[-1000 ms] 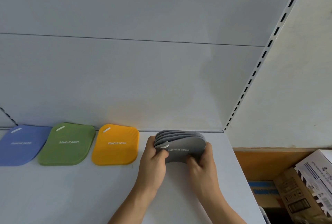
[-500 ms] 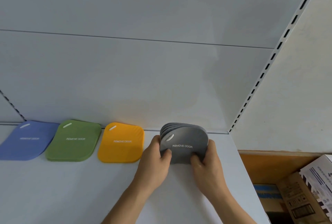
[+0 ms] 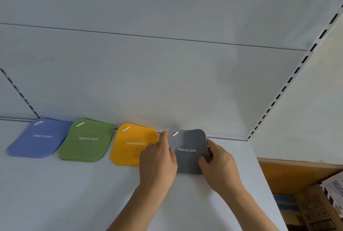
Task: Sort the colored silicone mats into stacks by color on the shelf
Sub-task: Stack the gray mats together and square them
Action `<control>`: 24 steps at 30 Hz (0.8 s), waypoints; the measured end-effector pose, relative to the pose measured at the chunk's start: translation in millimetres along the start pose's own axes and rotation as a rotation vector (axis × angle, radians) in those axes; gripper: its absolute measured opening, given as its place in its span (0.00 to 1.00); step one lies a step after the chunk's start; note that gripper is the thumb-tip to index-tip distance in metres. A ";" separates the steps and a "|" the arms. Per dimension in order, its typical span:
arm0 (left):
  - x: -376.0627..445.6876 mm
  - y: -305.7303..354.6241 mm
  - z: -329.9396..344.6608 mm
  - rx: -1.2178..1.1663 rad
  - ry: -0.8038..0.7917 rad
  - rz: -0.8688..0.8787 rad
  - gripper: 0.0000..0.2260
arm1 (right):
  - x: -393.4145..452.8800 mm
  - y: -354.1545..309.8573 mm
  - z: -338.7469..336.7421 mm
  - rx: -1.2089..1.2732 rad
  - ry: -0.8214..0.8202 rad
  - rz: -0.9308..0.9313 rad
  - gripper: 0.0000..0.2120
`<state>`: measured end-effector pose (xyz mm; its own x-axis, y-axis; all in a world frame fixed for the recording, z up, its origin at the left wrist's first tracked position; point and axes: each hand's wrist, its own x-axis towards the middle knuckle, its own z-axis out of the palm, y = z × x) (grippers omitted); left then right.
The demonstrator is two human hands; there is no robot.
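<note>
**Grey mats held at the right end of the shelf row**

Both hands hold the grey mat stack [image 3: 189, 149] at the back of the white shelf [image 3: 74, 193], close to the rear wall panel [image 3: 148, 82]. The left hand [image 3: 157, 164] grips the stack's left edge, its thumb curled over the top face and one finger reaching up along the side near the small white tab at the corner. The right hand [image 3: 220, 165] grips the right edge, with its thumb pressed onto the lower right part of the top mat; the fingers [image 3: 209, 143] curl round the side. The top mat shows the print "REMOVE ODOR" (white letters, reading upright from the camera). Whether the stack lies fully flat on the shelf cannot be told, as the hands cover its lower corners.

To the left, three more stacks lie flat in a row along the back of the shelf: the yellow mat stack [image 3: 130, 143] just beside the grey one, its lower right corner hidden behind the left hand; then the green mat stack [image 3: 87, 140]; then the blue mat stack [image 3: 39, 138] at the far left. Each carries the same print and a white tab at its upper left corner.

A slotted upright [image 3: 289, 80] runs up the right side of the shelf unit. Below right, past the shelf edge, cardboard boxes [image 3: 315, 210] sit lower down.
</note>
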<state>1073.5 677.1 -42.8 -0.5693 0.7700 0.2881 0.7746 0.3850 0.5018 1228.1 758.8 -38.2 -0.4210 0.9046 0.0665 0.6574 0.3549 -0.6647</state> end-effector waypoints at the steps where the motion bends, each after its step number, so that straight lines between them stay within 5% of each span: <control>1: 0.9 -1.3 1.8 0.033 0.025 0.026 0.19 | 0.3 -0.1 1.8 0.004 0.002 0.004 0.15; 6: 6.6 -5.0 10.6 0.117 0.020 0.070 0.18 | 1.5 2.7 5.5 0.038 0.057 0.000 0.28; 24: 9.7 -14.2 24.0 0.244 0.053 0.152 0.11 | 2.5 18.0 18.6 -0.149 0.128 -0.104 0.23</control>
<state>1063.6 691.3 -66.7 -0.4505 0.8028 0.3906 0.8918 0.3835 0.2401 1227.3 763.0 -63.9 -0.4145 0.8807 0.2291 0.7038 0.4699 -0.5328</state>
